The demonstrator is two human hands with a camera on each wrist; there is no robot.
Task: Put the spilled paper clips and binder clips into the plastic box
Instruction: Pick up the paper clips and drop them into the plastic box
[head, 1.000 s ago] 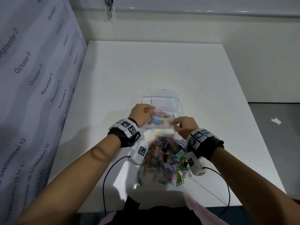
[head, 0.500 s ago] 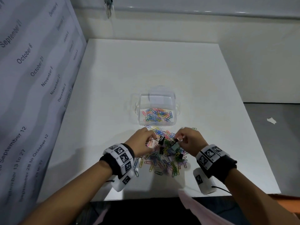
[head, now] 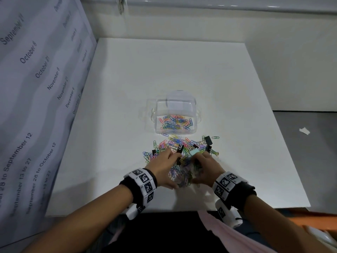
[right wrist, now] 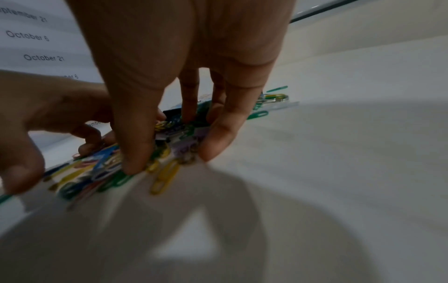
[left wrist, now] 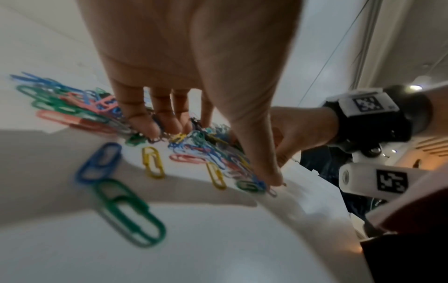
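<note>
Coloured wire fills the gap between the two hands: the left hand (head: 165,168) and the right hand (head: 206,168) face each other across the near part of the pile of paper clips (head: 182,152), fingers curled down into it and thumbs at the near edge, cupping a heap between them. In the left wrist view the left hand's fingertips (left wrist: 148,128) press into the clips while its thumb touches the desk (head: 164,70); in the right wrist view the right hand's fingers (right wrist: 218,141) and thumb close around a tangle of clips that includes dark binder-clip bodies. Loose clips lie around the hands, among them a black binder clip (head: 208,140) at the pile's far right edge. Just beyond the pile stands the clear plastic box (head: 197,116), open-topped, its floor partly covered with paper clips. A date-printed banner (head: 36,79) stands along the desk's left side.
</note>
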